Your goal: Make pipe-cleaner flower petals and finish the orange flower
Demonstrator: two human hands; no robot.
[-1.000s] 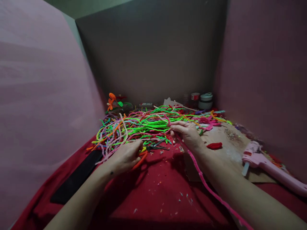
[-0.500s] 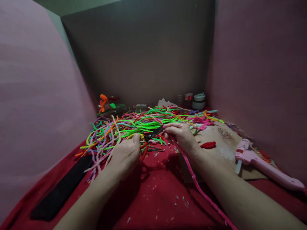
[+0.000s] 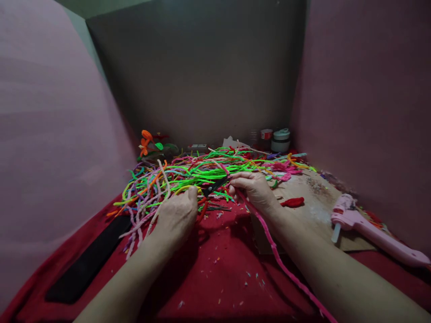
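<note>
My left hand [image 3: 180,213] is closed around the handles of a pair of scissors [image 3: 215,185] with black blades and an orange-red handle loop. The blades point up and right and reach to the fingertips of my right hand [image 3: 252,188]. Between its thumb and fingers that hand pinches a pink pipe cleaner [image 3: 269,233], whose long end trails down toward the lower right. A short pink end shows beyond the blade tips. Whether the blades are closed on it I cannot tell. Behind both hands spreads a heap of pipe cleaners [image 3: 208,171] in green, pink, orange and other colours.
On the right a pink glue gun [image 3: 367,229] lies partly over a cardboard sheet [image 3: 303,220], near a red fuzzy piece [image 3: 292,202]. A black flat strip [image 3: 89,260] lies at left on the red cloth [image 3: 215,287], among scattered clippings. A lidded jar [image 3: 280,140] stands behind.
The camera view has shifted slightly. Both hands keep nearly the same place, with the scissors still at the pink pipe cleaner.
</note>
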